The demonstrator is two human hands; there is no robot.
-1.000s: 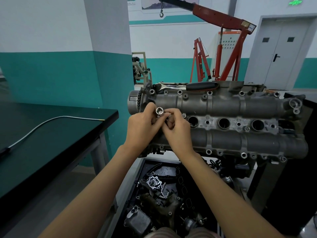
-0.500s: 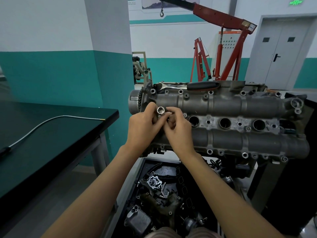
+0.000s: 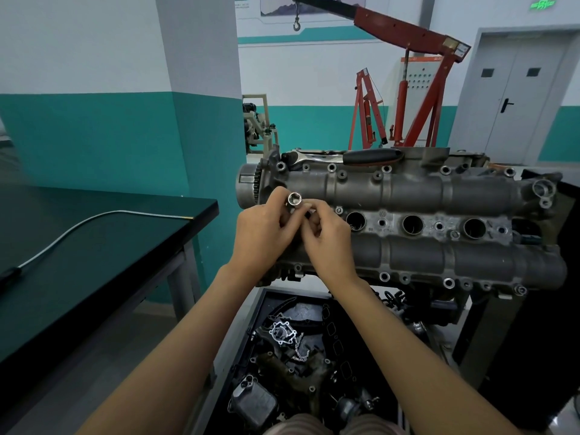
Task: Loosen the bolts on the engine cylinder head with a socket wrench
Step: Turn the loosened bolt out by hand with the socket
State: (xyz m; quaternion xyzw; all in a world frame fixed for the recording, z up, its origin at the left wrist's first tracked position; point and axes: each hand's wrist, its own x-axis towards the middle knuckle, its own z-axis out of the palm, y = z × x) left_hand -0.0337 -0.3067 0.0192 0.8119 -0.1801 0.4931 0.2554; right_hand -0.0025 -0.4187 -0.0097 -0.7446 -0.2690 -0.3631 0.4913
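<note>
**Inspector A:** How is the socket (image 3: 294,200) expected to handle, and where is it located?

**Inspector B:** It is held in front of the near left end of the cylinder head (image 3: 417,215), open end turned up toward the camera. It is judged to be a small, rigid steel piece, light and smooth-walled, so some slip is to be expected if it is oily. A pinch round its outer wall is judged the sound hold.

**Inspector A:** And the socket wrench (image 3: 342,157)?

**Inspector B:** It is laid along the far top edge of the head, untouched. It is judged stiff and moderately heavy; the dark grip is the place to be taken, the chrome end being slicker.

**Inspector A:** The state of each hand is to be recorded.

**Inspector B:** The left hand (image 3: 262,237) is curled, with the socket pinched between thumb and fingers. The right hand (image 3: 328,241) is also curled, its fingertips brought against the lower part of the socket; whether a second small piece is held there cannot be told, as it is hidden by the fingers.

**Inspector A:** The bolts (image 3: 386,168)?

**Inspector B:** They are seen seated along the head's edges; none is judged to be engaged yet.
</note>
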